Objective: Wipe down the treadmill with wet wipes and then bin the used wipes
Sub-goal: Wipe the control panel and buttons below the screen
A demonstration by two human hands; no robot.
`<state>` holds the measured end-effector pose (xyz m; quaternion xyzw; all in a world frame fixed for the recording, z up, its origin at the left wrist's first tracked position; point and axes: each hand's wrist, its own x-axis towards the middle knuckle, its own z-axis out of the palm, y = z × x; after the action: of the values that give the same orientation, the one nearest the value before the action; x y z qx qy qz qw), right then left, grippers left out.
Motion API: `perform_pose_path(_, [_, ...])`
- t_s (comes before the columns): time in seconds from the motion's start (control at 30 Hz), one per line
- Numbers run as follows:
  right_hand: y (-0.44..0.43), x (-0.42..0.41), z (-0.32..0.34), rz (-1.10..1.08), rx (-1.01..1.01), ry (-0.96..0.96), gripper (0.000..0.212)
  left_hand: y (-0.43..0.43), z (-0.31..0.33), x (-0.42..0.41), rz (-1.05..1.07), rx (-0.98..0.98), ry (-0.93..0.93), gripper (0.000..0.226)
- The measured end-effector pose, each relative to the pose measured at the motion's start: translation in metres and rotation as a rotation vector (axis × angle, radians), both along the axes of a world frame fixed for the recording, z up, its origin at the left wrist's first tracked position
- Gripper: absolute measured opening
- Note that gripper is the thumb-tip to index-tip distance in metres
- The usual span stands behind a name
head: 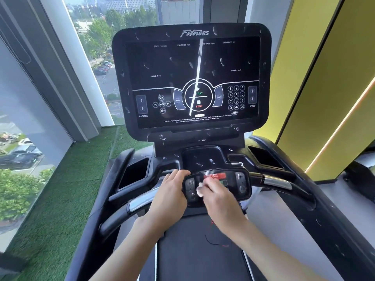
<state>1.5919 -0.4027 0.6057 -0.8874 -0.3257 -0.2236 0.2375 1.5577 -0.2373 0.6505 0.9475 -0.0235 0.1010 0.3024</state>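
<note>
A black treadmill stands in front of me, its big console screen [191, 78] upright and dark with white markings. Below it sits a small control pad [240, 184] with buttons and a red stop strip. My right hand [220, 201] presses a white wet wipe [199, 189] onto the pad's middle; most of the wipe is hidden under the fingers. My left hand [169, 197] grips the pad's left edge, fingers curled over its top. Another bit of white wipe [237, 163] lies just behind the pad on the right. The running belt [194, 250] stretches below my arms.
Curved handlebars [138, 203] with silver sensor grips flank the pad, and two cup holders [135, 172] sit either side. Green artificial turf [67, 199] and a floor-length window lie to the left. A yellow wall panel [316, 78] rises on the right.
</note>
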Motion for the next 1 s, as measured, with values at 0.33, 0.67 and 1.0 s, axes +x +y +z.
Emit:
perform_pose_path(0.33, [-0.002, 0.003, 0.005, -0.161, 0.184, 0.011, 0.023, -0.011, 0.001, 0.001, 0.095, 0.027, 0.015, 0.065])
perform_pose_path(0.67, [-0.06, 0.04, 0.016, 0.023, 0.069, -0.003, 0.026, -0.019, 0.006, -0.002, 0.188, -0.01, 0.057, 0.057])
perform_pose_path(1.0, [-0.035, 0.054, 0.081, 0.188, 0.643, 0.376, 0.021, -0.067, 0.058, 0.025, 0.351, -0.575, 0.115, 0.015])
